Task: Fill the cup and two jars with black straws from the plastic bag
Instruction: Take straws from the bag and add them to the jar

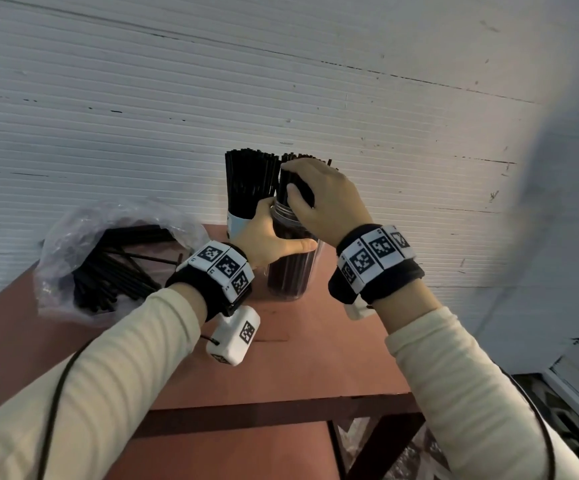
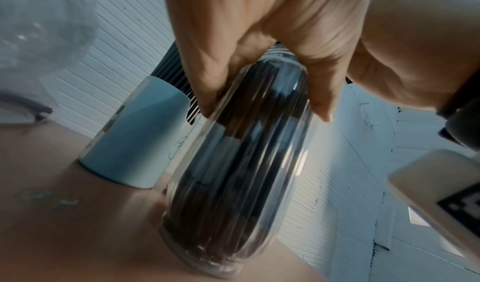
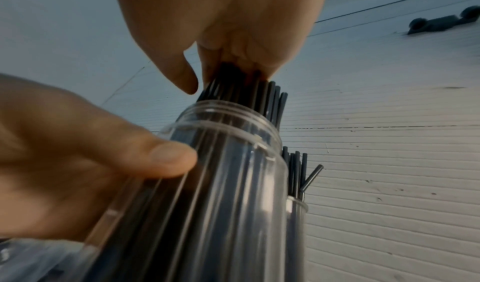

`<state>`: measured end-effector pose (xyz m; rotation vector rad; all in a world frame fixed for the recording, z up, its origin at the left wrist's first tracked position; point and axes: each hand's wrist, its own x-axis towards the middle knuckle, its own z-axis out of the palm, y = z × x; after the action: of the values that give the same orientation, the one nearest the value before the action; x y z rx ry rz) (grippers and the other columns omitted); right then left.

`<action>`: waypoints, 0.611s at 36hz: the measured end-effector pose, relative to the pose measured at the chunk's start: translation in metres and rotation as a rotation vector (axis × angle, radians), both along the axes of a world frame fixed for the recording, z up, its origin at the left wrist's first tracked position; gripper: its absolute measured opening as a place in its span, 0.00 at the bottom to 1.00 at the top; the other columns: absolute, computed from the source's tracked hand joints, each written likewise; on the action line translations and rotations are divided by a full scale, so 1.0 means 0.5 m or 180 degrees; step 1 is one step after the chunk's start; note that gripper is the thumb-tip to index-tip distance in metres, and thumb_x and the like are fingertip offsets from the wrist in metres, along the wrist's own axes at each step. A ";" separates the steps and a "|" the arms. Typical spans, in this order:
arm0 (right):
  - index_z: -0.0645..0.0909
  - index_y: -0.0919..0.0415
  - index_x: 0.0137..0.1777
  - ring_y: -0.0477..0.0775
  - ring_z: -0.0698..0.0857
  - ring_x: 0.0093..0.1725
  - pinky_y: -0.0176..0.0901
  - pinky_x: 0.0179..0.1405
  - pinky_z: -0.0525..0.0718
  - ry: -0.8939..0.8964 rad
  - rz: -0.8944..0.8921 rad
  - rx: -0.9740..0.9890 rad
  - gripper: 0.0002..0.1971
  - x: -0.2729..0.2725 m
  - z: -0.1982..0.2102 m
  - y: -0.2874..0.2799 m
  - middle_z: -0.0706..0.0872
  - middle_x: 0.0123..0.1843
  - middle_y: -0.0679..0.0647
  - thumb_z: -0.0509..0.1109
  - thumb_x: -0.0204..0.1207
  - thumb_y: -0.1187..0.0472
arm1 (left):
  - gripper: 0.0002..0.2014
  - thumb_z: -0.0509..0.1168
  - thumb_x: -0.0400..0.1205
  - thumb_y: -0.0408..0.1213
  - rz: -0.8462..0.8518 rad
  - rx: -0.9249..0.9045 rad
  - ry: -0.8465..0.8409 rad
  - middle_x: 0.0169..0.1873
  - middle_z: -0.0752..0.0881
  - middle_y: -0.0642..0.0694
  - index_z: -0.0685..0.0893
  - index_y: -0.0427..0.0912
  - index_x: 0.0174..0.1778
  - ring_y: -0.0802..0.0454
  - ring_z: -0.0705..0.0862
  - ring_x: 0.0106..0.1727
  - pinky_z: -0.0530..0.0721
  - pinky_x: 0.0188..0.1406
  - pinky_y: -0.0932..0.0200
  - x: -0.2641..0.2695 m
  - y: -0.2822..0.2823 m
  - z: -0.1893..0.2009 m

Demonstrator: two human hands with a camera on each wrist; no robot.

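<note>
Straws (image 1: 293, 188): bunch gripped at top by right hand (image 1: 322, 199), standing in jar.
Jar (image 1: 290, 271): clasped by left hand (image 1: 267, 237), on table (image 1: 316, 358).

I see the back of the reddish-brown wooden bench (image 1: 302, 362) crowded: the clear ribbed plastic jar (image 1: 290, 271) packed with black straws stands just beside the pale blue paper cup (image 1: 238, 227) of straws, and a second clear jar (image 3: 297, 214) stands close behind it. My left hand (image 1: 267, 239) wraps the front jar, my right hand (image 1: 322, 199) caps its straw tops — no way in from above there. The crumpled clear plastic bag (image 1: 108, 258) blocks the left side. The white ribbed wall (image 1: 281, 98) closes the back. Bare bench lies in front — room to pass.
</note>
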<state>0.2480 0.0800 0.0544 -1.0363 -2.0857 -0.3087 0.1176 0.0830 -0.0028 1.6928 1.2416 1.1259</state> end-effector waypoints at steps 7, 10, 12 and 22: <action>0.71 0.59 0.78 0.52 0.66 0.81 0.41 0.80 0.61 -0.0008 0.0023 -0.0230 0.25 -0.008 0.020 -0.015 0.73 0.79 0.53 0.63 0.83 0.53 | 0.52 0.81 0.70 0.44 -0.0127 -0.0084 0.0090 0.73 0.75 0.48 0.54 0.43 0.83 0.52 0.74 0.74 0.72 0.71 0.59 -0.008 -0.005 0.005; 0.73 0.61 0.76 0.57 0.65 0.80 0.44 0.79 0.60 0.0168 0.0139 0.0083 0.24 -0.017 0.031 -0.032 0.72 0.78 0.56 0.65 0.81 0.55 | 0.56 0.81 0.70 0.43 -0.0239 -0.0153 0.0189 0.80 0.68 0.48 0.50 0.43 0.86 0.53 0.67 0.80 0.66 0.78 0.56 -0.021 -0.011 0.016; 0.76 0.61 0.72 0.56 0.70 0.74 0.40 0.74 0.65 0.0324 0.0234 0.0272 0.21 -0.025 0.037 -0.050 0.75 0.73 0.56 0.66 0.80 0.56 | 0.54 0.80 0.72 0.37 -0.0291 -0.0136 0.0284 0.79 0.65 0.51 0.49 0.43 0.86 0.55 0.63 0.81 0.62 0.79 0.59 -0.039 -0.016 0.025; 0.83 0.61 0.47 0.45 0.80 0.40 0.27 0.40 0.75 0.0726 0.0717 -0.0582 0.03 -0.100 0.000 -0.116 0.85 0.41 0.52 0.67 0.78 0.64 | 0.20 0.62 0.79 0.23 0.0493 0.0435 0.0563 0.56 0.88 0.51 0.85 0.50 0.60 0.51 0.86 0.56 0.84 0.55 0.53 -0.215 -0.085 0.083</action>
<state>0.1979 0.0219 0.0541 -0.8836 -2.0237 0.1105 0.0100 0.0405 0.0389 1.8567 1.4554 1.1961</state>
